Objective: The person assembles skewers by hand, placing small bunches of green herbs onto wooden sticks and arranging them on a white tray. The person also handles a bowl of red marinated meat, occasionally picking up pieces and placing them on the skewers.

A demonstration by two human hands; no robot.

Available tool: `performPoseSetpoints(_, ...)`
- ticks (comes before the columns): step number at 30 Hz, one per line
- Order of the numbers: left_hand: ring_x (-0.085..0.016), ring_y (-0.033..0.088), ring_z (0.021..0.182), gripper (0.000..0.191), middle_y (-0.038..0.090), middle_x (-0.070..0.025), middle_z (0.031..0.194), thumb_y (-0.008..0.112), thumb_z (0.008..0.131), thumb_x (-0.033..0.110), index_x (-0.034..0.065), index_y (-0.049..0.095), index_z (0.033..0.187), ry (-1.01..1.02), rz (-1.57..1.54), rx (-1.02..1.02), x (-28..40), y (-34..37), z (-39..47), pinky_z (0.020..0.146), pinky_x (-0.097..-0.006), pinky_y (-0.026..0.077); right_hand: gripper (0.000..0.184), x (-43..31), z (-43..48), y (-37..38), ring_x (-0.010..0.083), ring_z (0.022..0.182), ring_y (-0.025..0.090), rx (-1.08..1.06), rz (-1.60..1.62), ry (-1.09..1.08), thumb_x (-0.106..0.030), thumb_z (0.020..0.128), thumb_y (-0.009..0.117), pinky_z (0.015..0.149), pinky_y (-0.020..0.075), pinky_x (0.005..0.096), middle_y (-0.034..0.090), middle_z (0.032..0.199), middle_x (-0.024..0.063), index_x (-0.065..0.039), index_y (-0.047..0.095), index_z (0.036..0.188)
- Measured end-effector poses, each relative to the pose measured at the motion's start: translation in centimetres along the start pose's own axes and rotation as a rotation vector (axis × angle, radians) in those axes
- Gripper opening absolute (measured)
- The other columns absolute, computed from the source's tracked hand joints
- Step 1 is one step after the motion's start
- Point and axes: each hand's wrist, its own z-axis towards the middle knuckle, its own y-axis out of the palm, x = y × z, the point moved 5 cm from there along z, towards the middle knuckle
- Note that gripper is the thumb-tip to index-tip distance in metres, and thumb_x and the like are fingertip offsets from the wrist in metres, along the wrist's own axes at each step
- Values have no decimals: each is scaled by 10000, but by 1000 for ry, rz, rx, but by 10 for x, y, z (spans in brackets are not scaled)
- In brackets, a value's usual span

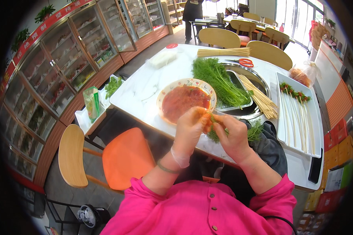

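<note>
My left hand (190,126), in a clear thin glove, and my bare right hand (231,132) meet over the table's front edge, both pinching a green herb sprig (212,118). Reddish food, partly hidden by the fingers, is at the left fingertips. Just beyond the left hand is a patterned bowl (161,110) of red marinated pieces in sauce (181,101). Feathery green herbs (220,85) lie in a white tray over a round metal basin (264,80). Wooden skewers (260,98) rest on the basin's rim. At right, a white tray (298,123) holds several skewers with red-and-green wrapped tips (294,91).
Red-handled scissors (246,62) and more skewers (223,52) lie at the table's far side. A dark cloth (270,144) hangs by my right forearm. An orange-seated chair (126,158) stands at left. Chairs stand beyond the table, and a person (193,14) is in the background.
</note>
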Motion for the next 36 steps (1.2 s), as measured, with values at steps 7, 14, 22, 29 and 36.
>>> performPoseSetpoints(7, -285, 711, 854, 152, 720, -142, 1057, 685, 974, 55, 7, 700, 1117, 683, 903, -56, 34, 12, -7, 723, -403, 576, 138, 16, 4, -3, 315, 689, 680, -91, 47, 90, -40, 874, 785, 619, 517, 372, 698, 816, 144, -14, 766, 1008)
performPoseSetpoints(14, -328, 683, 837, 205, 633, -101, 910, 708, 898, 92, 100, 686, 1102, 706, 1471, -272, 26, 5, -3, 659, -439, 561, 124, 21, 2, -1, 310, 689, 686, -94, 151, 175, -36, 869, 788, 637, 534, 381, 708, 809, 140, -20, 769, 992)
performPoseSetpoints(22, -329, 685, 843, 130, 661, -110, 926, 708, 928, 56, 60, 690, 1056, 680, 1227, -93, 26, 8, 4, 688, -422, 551, 126, 18, 12, -11, 229, 745, 664, -58, -13, 32, 67, 921, 680, 672, 509, 324, 681, 878, 131, 18, 744, 1018)
performPoseSetpoints(29, -366, 662, 876, 117, 677, -177, 955, 664, 985, 44, -18, 716, 1069, 503, 545, 10, -2, 36, 17, 773, -430, 517, 113, 49, 3, -13, 118, 777, 593, 120, 332, 363, 42, 988, 652, 672, 473, 273, 648, 916, 66, 29, 749, 1043)
performPoseSetpoints(36, -149, 652, 923, 167, 722, -74, 1015, 639, 1039, 60, -35, 748, 1125, 375, 443, 35, -10, 30, 29, 829, -312, 518, 257, 19, 13, -22, 153, 784, 610, 173, -101, 29, 75, 942, 685, 679, 490, 284, 656, 970, 86, -5, 781, 1167)
